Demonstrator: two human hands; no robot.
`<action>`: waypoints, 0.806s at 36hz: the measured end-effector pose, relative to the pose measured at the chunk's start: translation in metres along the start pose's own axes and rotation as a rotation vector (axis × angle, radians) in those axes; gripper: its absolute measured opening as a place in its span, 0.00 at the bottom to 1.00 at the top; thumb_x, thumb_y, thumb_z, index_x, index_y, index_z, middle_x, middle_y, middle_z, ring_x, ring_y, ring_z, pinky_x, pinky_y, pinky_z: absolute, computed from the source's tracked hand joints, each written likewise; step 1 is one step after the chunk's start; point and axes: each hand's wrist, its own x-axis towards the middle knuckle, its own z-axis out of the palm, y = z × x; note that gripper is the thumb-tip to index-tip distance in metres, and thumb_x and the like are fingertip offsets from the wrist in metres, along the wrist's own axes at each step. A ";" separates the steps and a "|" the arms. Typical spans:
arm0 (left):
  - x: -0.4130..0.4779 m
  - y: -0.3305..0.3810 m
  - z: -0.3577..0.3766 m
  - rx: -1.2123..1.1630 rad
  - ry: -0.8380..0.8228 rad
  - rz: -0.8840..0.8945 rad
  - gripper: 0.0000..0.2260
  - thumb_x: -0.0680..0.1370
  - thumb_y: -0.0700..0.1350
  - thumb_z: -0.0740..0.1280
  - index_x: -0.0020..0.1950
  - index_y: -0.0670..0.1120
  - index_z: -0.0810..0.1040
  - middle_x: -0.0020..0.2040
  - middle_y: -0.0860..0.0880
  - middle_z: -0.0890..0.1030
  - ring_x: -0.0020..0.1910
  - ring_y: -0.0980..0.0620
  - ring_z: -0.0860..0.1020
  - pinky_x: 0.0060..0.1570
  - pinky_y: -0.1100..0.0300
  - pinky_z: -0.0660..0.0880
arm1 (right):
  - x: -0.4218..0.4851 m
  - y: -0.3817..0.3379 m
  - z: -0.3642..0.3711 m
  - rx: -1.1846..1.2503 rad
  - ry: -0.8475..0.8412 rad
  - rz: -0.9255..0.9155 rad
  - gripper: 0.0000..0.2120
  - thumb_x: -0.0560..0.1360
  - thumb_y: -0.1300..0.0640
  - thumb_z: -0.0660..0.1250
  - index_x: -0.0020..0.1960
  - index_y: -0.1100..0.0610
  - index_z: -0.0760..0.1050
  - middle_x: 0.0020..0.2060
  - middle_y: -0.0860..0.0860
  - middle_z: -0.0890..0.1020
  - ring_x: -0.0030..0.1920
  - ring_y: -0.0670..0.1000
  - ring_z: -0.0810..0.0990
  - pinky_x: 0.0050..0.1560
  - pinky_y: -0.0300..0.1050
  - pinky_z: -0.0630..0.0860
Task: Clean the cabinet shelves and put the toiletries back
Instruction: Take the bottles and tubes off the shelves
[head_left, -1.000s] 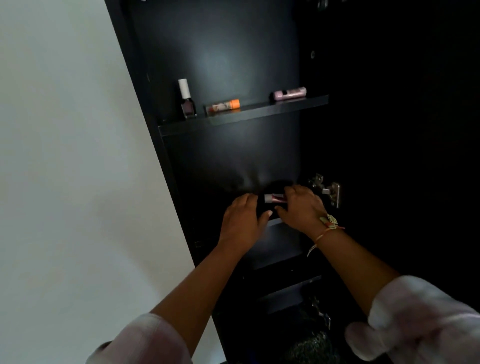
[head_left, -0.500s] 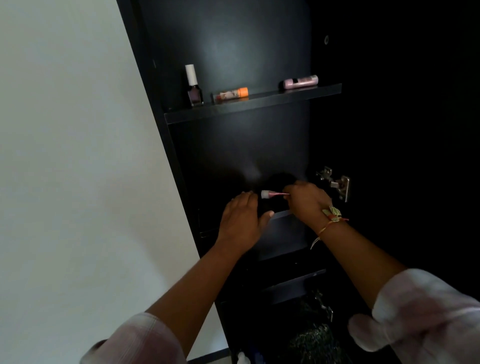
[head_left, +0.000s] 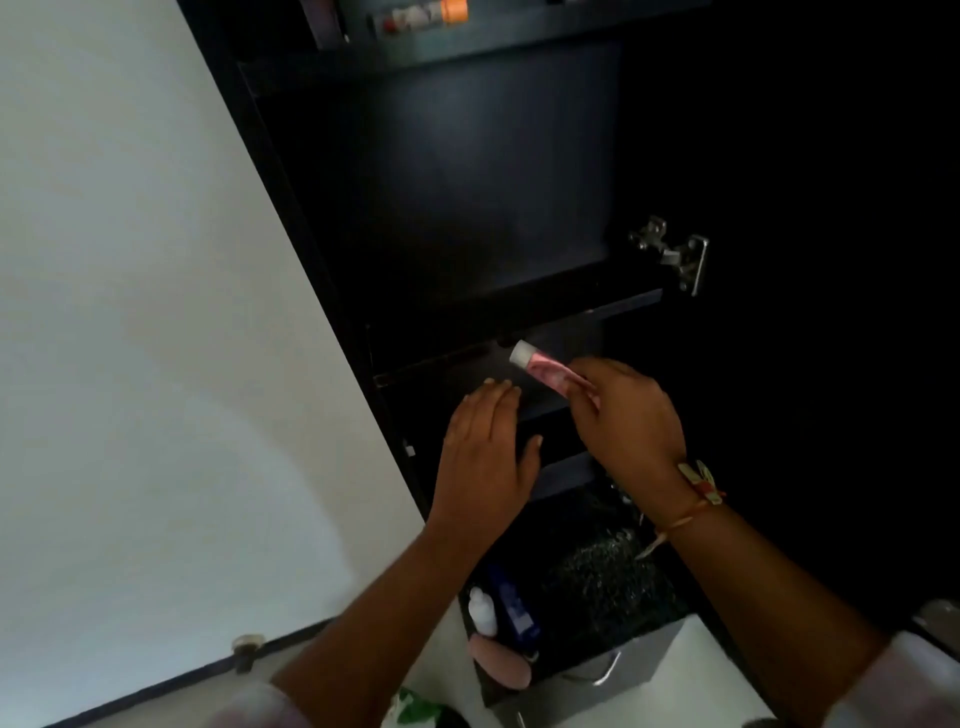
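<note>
As R hand (head_left: 628, 421) pinches it, 1 tube (head_left: 540, 370) tilts.

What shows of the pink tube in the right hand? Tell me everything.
The pink tube is small and slim, seemingly soft plastic, with blurred print on its body and a white cap at its upper-left end. It is held tilted in the air before the dark cabinet shelf, cap toward the cabinet. The right hand pinches its lower end; nothing else touches it.
</note>
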 end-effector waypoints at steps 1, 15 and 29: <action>-0.009 -0.002 0.006 -0.007 -0.030 -0.003 0.23 0.78 0.50 0.64 0.71 0.41 0.69 0.70 0.44 0.71 0.72 0.48 0.64 0.73 0.51 0.61 | -0.010 0.004 0.006 0.016 -0.016 0.022 0.06 0.76 0.52 0.65 0.51 0.51 0.79 0.44 0.53 0.83 0.41 0.57 0.81 0.35 0.46 0.77; -0.138 -0.031 0.073 -0.037 -0.423 -0.211 0.25 0.76 0.51 0.68 0.69 0.42 0.70 0.66 0.44 0.73 0.67 0.46 0.70 0.69 0.57 0.63 | -0.147 0.087 0.126 0.432 -0.711 0.907 0.17 0.76 0.48 0.67 0.46 0.63 0.81 0.42 0.62 0.82 0.41 0.60 0.81 0.43 0.51 0.80; -0.188 -0.043 0.116 0.063 -0.684 -0.251 0.30 0.74 0.53 0.69 0.72 0.41 0.68 0.69 0.42 0.72 0.70 0.43 0.68 0.70 0.49 0.66 | -0.207 0.125 0.243 0.282 -0.927 0.992 0.15 0.75 0.48 0.68 0.50 0.60 0.83 0.45 0.60 0.84 0.46 0.60 0.83 0.48 0.56 0.82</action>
